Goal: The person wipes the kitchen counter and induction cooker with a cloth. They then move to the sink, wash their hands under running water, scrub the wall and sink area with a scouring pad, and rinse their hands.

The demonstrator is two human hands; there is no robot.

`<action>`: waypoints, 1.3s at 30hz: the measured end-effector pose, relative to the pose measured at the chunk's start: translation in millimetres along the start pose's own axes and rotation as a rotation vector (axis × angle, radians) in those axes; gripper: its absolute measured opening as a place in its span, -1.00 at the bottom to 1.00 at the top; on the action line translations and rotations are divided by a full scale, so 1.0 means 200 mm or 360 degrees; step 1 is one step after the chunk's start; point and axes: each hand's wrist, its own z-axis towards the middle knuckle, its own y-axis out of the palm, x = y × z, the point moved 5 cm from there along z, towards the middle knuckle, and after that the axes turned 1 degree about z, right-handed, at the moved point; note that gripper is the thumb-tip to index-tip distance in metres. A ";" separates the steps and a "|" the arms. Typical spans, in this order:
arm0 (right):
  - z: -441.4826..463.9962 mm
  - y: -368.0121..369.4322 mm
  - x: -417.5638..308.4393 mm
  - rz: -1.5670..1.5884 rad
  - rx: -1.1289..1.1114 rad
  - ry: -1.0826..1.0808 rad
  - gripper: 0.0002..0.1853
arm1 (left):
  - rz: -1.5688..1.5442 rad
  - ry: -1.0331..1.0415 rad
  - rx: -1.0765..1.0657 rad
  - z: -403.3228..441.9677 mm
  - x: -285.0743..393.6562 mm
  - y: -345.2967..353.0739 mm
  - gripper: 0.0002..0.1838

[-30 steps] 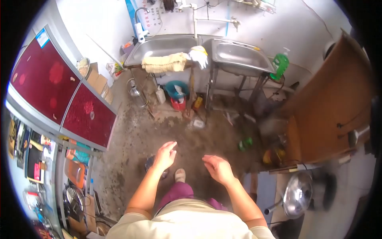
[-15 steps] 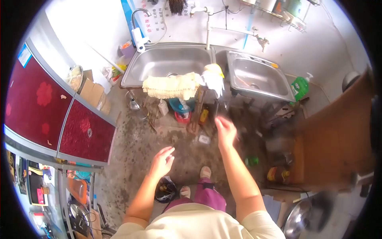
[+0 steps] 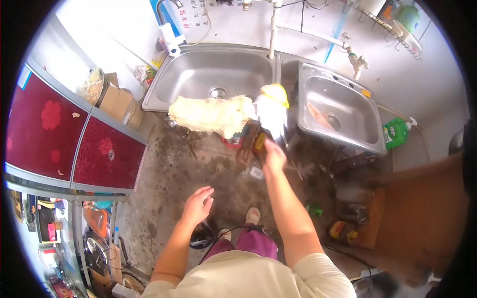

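My right hand point(image 3: 275, 156) reaches forward, just below the white gloves with a yellow cuff point(image 3: 273, 110) that hang at the sink edge. Its fingers point at the gloves, and whether they touch cannot be made out. Lower and to the left, my left hand point(image 3: 198, 205) hovers over the floor, empty, with its fingers apart. A cream towel point(image 3: 211, 114) lies over the front rim of the large steel sink point(image 3: 164, 74). To the right is the smaller steel sink point(image 3: 310, 107).
A green soap bottle point(image 3: 396, 133) stands right of the small sink. Dark red cabinet doors point(image 3: 44, 129) are at the left, a brown board point(image 3: 427, 213) at the right. A black bin point(image 3: 202, 236) is by my feet. A tap point(image 3: 357, 63) juts from the wall.
The sinks, towel and gloves have come nearer in view. My right hand has moved forward toward the gloves, while my left hand stays low with its fingers apart.
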 end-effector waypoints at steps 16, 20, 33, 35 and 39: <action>-0.16 -0.54 -0.28 -0.0281 -0.0230 0.0102 -0.91 | 0.0117 0.0391 -0.0216 0.22 0.21 0.23 -0.70; -0.12 -0.65 -0.27 -0.0387 -0.0289 0.0122 -0.75 | 0.0144 0.0401 -0.0290 0.23 0.25 0.27 -0.70; 0.05 -1.15 -0.12 -0.3204 -0.0646 0.0059 -0.03 | 0.0117 0.0274 -0.0487 0.32 0.32 0.43 -0.69; -0.04 -1.04 -0.22 -0.3272 -0.0426 -0.0055 -0.15 | 0.0149 0.0370 -0.0408 0.35 0.35 0.43 -0.69; -0.11 -0.74 -0.39 -0.2930 -0.0691 -0.0110 -0.31 | 0.0130 0.0364 -0.0360 0.41 0.39 0.38 -0.69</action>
